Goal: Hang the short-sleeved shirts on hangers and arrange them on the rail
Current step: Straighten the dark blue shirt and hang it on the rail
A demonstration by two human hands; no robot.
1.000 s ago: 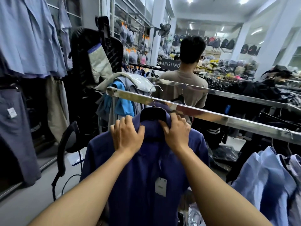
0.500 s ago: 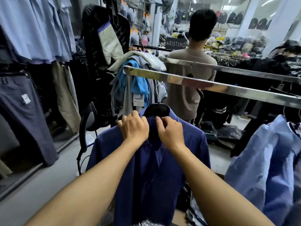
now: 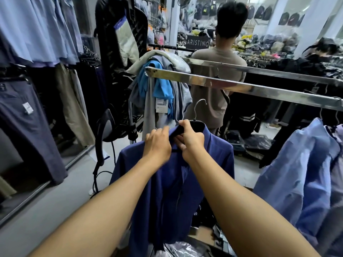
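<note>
- A person in a beige T-shirt [image 3: 217, 71] stands with their back turned.
- A black "ARISTINO" sign [image 3: 197, 42] sits just left of them.
- Tagged grey trousers [image 3: 27, 123] hang at the left.
- A black chair [image 3: 107, 125] stands on the grey floor [image 3: 55, 201].

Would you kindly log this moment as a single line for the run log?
left hand: holds navy shirt collar | right hand: grips black hanger | status: not yet on rail

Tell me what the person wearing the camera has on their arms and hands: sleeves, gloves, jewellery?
No sleeve reaches into view: the left forearm and the right forearm are uncovered. The left hand and the right hand wear no gloves, and no watch, bracelet or ring shows on them.
</note>
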